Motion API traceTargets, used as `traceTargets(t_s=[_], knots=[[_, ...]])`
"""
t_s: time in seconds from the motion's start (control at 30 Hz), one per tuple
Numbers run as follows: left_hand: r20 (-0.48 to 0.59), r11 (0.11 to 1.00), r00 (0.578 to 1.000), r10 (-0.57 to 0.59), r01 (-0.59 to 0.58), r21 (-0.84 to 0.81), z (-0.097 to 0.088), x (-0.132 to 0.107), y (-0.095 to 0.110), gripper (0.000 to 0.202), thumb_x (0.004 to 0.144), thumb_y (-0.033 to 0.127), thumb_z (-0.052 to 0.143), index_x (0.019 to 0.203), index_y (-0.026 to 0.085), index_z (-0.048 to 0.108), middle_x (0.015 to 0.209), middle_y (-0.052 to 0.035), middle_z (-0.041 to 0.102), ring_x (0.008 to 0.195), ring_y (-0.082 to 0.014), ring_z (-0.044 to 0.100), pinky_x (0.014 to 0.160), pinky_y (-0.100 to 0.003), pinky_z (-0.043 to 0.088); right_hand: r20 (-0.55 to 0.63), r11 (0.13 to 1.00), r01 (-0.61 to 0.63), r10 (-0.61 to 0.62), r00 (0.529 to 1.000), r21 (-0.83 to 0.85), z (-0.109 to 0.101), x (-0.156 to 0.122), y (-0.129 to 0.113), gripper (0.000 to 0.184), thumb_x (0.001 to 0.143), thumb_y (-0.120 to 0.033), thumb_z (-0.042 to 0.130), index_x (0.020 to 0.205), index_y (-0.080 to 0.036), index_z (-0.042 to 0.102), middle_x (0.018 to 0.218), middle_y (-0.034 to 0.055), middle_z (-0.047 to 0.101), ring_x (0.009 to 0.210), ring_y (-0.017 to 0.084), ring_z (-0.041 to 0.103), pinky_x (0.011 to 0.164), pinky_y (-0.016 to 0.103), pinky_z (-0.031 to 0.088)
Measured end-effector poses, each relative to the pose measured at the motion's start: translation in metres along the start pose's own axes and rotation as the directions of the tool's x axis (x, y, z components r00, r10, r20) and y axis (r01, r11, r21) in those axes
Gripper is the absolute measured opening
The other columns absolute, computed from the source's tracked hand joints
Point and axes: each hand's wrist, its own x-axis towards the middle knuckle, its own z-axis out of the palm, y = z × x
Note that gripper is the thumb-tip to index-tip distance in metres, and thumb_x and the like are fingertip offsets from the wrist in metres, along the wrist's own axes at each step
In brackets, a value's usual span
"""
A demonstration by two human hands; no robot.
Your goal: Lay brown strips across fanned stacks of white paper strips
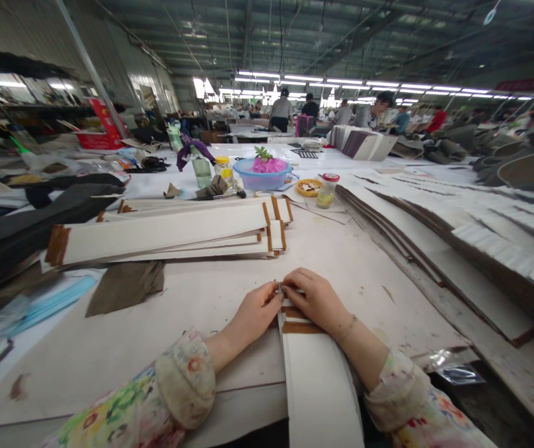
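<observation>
At the far side of the pale, stained worktop (341,261), a round, translucent blue plastic bowl (260,182) is holding bright pink material (274,165) beneath a sprig of green leaves (262,152). To its right, a shallow yellow dish (308,194) is carrying small pale scraps (310,186), and just beside it a clear jar with a red-and-white lid (327,194) is showing something yellowish inside, low down. To the bowl's left, a clear jar with a yellow lid (223,171) and a greenish transparent bottle (201,172) are standing close together, their contents too small to tell.

Beyond your hands and to the left, the worktop is bearing a pile of long white strips with brown ends (168,233), with a flat brown cloth piece (127,287) lying near it. Along the right, broad stacks of pale, dark-edged sheets (435,249) are stretching away. In the large hall behind, people (281,113) are standing under rows of lit tube lamps (318,79) and a metal roof (295,37).

Nearest you, a long white strip with brown bands (320,386) is running away from your body up to your grip. Your left hand (257,311) is pinching its far end from the left, fingertips together; your right hand (316,302) is clamping the same end from the right, partly covering the bands. Your fingertips are meeting there, hiding the very tip.
</observation>
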Motion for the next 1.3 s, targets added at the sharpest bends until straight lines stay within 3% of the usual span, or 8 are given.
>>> traceTargets(t_s=[0.4, 0.6, 0.7, 1.1, 1.3], knots=[[-0.009, 0.996, 0.999, 0.036, -0.037, -0.081, 0.002, 0.000, -0.007, 0.025, 0.082, 0.030, 0.043, 0.095, 0.015, 0.057, 0.076, -0.0022, 0.059, 0.070, -0.0153, 0.052, 0.066, -0.024, 0.041, -0.031, 0.998, 0.065, -0.065, 0.997, 0.013, 0.001, -0.001, -0.001, 0.017, 0.086, -0.020, 0.044, 0.088, -0.020, 0.060, 0.083, 0.0046, 0.060, 0.079, 0.015, 0.056, 0.071, 0.028, 0.047], [0.013, 0.988, 0.999, 0.030, -0.027, -0.150, 0.002, 0.000, -0.002, 0.021, 0.081, 0.029, 0.042, 0.089, 0.014, 0.055, 0.076, -0.0020, 0.057, 0.071, -0.0151, 0.052, 0.067, -0.025, 0.041, -0.095, 0.973, -0.018, 0.041, 0.995, 0.232, 0.001, 0.003, 0.004, 0.014, 0.086, -0.021, 0.045, 0.087, -0.020, 0.059, 0.086, 0.0049, 0.059, 0.084, 0.016, 0.055, 0.075, 0.030, 0.047], [0.001, 0.990, 0.999, 0.043, -0.043, -0.137, 0.002, 0.000, -0.002, 0.018, 0.081, 0.029, 0.044, 0.083, 0.014, 0.053, 0.077, -0.0024, 0.057, 0.073, -0.0153, 0.051, 0.069, -0.024, 0.040, -0.093, 0.963, -0.045, 0.072, 0.993, 0.264, 0.003, 0.004, 0.007, 0.017, 0.087, -0.023, 0.042, 0.086, -0.019, 0.059, 0.084, 0.0041, 0.060, 0.082, 0.015, 0.056, 0.074, 0.028, 0.047], [0.024, 0.980, 0.998, -0.052, 0.056, -0.192, 0.002, -0.002, -0.005, 0.021, 0.079, 0.037, 0.046, 0.078, 0.016, 0.047, 0.062, 0.0035, 0.045, 0.055, -0.0100, 0.043, 0.051, -0.020, 0.035, 0.008, 0.973, -0.105, 0.106, 0.994, 0.205, 0.004, 0.002, 0.012, 0.022, 0.089, -0.026, 0.040, 0.080, -0.019, 0.058, 0.076, 0.0018, 0.059, 0.074, 0.013, 0.055, 0.069, 0.026, 0.044], [0.010, 0.992, 0.999, -0.038, 0.039, -0.122, 0.002, -0.002, -0.005, 0.018, 0.080, 0.034, 0.044, 0.076, 0.017, 0.046, 0.059, 0.0046, 0.043, 0.053, -0.0096, 0.041, 0.051, -0.020, 0.034, 0.035, 0.991, -0.079, 0.076, 0.996, 0.106, 0.003, 0.003, 0.009, 0.018, 0.088, -0.024, 0.043, 0.078, -0.019, 0.057, 0.073, 0.0000, 0.058, 0.071, 0.013, 0.053, 0.067, 0.026, 0.041]])
